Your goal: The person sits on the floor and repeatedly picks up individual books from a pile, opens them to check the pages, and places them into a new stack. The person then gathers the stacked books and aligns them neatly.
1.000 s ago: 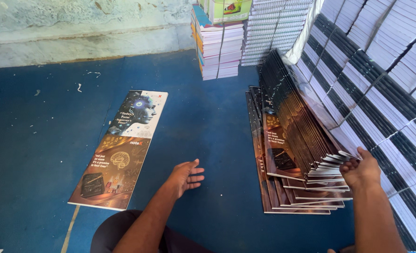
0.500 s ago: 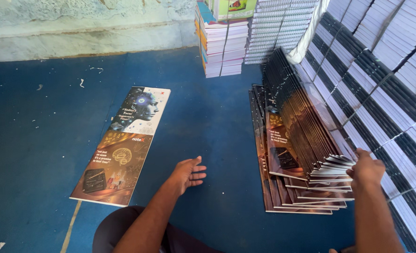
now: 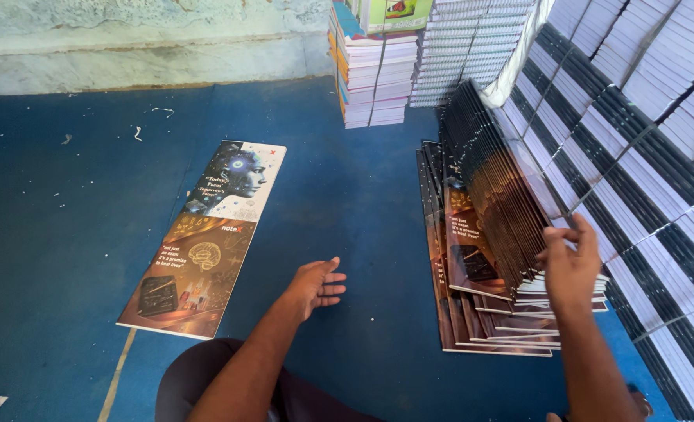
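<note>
- The right hand is at about 4 o'clock in the head view, fingers spread and curled onto the near edge of the leaning row of notebooks; it grips the nearest few by their top edges, though how many cannot be told.
- That leaning row runs from the hand up toward 1 o'clock, dark glossy covers tilted against the banded white stacks that fill the right side of the view.
- Beneath the row, a fanned spread of flat notebooks lies on the blue floor, brown covers showing, their lower corners stepped out at about 5 o'clock.
- The left hand is near the centre, slightly toward 6 o'clock, palm down with fingers loosely open and pointing right; it holds nothing and sits just above or on the floor, which of the two cannot be told.
- At 9 o'clock of the left hand, well apart from it, a long unfolded cover sheet lies flat on the floor, a pale panel at its far end and a brown panel at its near end.
- At 12 o'clock a squared stack of colour-edged books stands against the pale wall, with a taller grey-white stack just beside it at its right.
- The person's dark-clothed knee shows at 6 o'clock.
</note>
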